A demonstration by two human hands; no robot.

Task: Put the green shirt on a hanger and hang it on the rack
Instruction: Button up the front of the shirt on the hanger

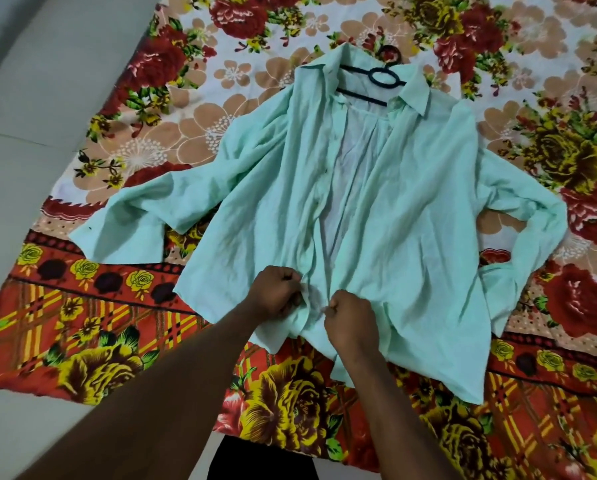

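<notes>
**Shirt is on the hanger and lying flat; both hands at the lower front edges**

The pale mint-green long-sleeved cloth shirt [411,202] lies front-up on the red-and-yellow flowered cloth [82,306], collar away from us. The dark thin hanger [382,76] is already inside the shoulders, and its hook pokes out above the collar onto the cloth.

The left hand [279,294] has its fingers curled, pinching one front edge near the hem. The right hand [350,318] does the same on the other edge, and the two hands are nearly touching. We read this as closing the front low down so the shirt won't slide off when lifted. Any button there is too small to tell. The front gapes open higher up, with the paler inside showing.

Edges:
- The hem hangs toward us, its right corner trailing lowest.
- The sleeve on our left is spread flat, with its cuff near the cloth's border.
- The sleeve on our right is bent back at the elbow.

Room:
- The pale bare floor [30,98] is open along the left.
- Nothing crowds the hook, so we judge that grabbing it from above is easy.

The rack is not in view, so the hanging step is not yet done.
</notes>
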